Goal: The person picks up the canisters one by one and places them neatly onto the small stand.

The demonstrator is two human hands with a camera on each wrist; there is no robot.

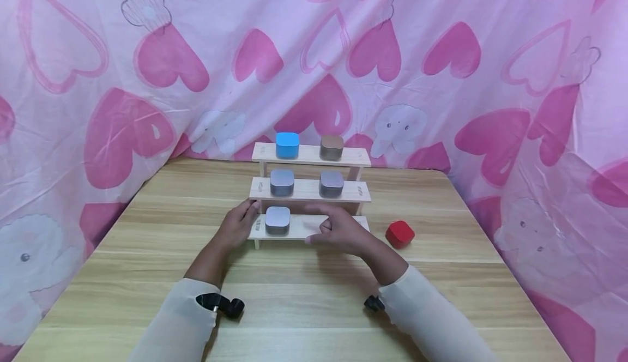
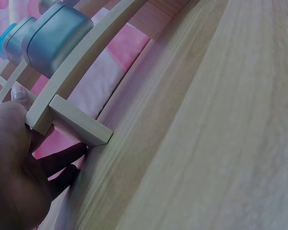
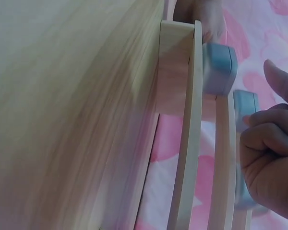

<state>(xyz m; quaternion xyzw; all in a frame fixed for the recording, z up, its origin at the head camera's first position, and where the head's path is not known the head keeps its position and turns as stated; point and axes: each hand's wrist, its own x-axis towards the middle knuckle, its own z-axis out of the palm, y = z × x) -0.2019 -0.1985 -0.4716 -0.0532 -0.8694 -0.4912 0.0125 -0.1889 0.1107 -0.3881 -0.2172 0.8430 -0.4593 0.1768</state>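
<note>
A three-tier wooden stand (image 1: 309,189) bears several small rounded-square boxes. My left hand (image 1: 239,223) grips the left end of its bottom tier, thumb above and fingers below, as the left wrist view shows. Close by on that tier sits a silver box (image 1: 277,220). My right hand (image 1: 338,230) is over the right part of the same tier, holding nothing; its index finger and thumb stretch apart while the other fingers curl. Two grey boxes (image 1: 282,182) stand on the middle tier. The top tier carries a blue box (image 1: 287,145) and a brown box (image 1: 332,147).
A red box (image 1: 399,234) lies on the wooden table (image 1: 289,307), to the right of the stand and near my right wrist. Behind the table and along its sides hangs a pink curtain (image 1: 304,29) with hearts. Dark wrist cameras (image 1: 230,306) are strapped over both sleeves.
</note>
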